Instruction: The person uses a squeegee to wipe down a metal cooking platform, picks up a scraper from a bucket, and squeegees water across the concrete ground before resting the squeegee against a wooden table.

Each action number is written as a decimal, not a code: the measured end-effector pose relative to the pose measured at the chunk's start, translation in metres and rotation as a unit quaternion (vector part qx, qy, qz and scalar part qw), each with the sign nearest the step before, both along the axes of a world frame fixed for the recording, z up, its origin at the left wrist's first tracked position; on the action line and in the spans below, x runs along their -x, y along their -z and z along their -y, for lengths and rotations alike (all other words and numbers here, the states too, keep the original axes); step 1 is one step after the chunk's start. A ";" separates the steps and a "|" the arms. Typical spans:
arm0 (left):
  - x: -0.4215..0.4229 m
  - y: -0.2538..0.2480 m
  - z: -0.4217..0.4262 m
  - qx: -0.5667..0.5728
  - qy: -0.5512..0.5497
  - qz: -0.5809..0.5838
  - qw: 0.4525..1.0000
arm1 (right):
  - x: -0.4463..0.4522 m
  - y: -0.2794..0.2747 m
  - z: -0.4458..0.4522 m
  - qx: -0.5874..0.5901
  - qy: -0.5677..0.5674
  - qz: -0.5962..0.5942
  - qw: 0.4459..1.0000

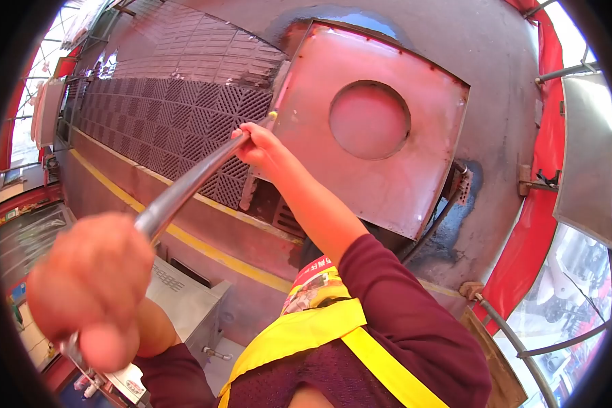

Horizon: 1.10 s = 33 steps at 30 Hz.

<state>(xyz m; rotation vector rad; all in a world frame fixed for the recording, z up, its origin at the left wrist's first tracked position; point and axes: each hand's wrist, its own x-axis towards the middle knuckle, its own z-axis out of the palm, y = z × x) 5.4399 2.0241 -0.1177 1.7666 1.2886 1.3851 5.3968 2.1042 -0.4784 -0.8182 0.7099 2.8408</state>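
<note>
A long, shiny metal pole [192, 182] runs slantwise across the left half of the head view. My left hand [92, 285], large and blurred close to the camera, is closed in a fist around its near part. Farther along, my right hand [257, 146] has its fingers wrapped round the thinner-looking far part. A small pale yellowish bit [273, 115] shows just beyond that hand; I cannot tell whether it belongs to the pole. Right of my right hand stands a square metal stand [299, 102] with a round opening in its top.
Dark plastic grid mats [177, 112] cover the floor at the upper left, beside a yellow-lined ledge [217, 257]. A steel cabinet [183, 289] stands at the lower left. Water [466, 200] wets the floor by the stand. Red sheeting [547, 136] hangs at the right, near a metal panel [588, 160].
</note>
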 end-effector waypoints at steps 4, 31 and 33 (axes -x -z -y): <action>0.004 0.034 -0.034 0.057 -0.062 0.022 0.996 | 0.014 0.053 -0.018 -0.010 -0.002 -0.048 0.999; 0.023 0.085 0.020 -0.018 0.002 0.053 0.998 | 0.016 0.062 -0.043 -0.046 0.038 0.059 0.997; 0.031 0.087 0.021 0.002 0.043 0.036 0.998 | 0.015 0.068 -0.041 -0.086 0.049 0.070 0.993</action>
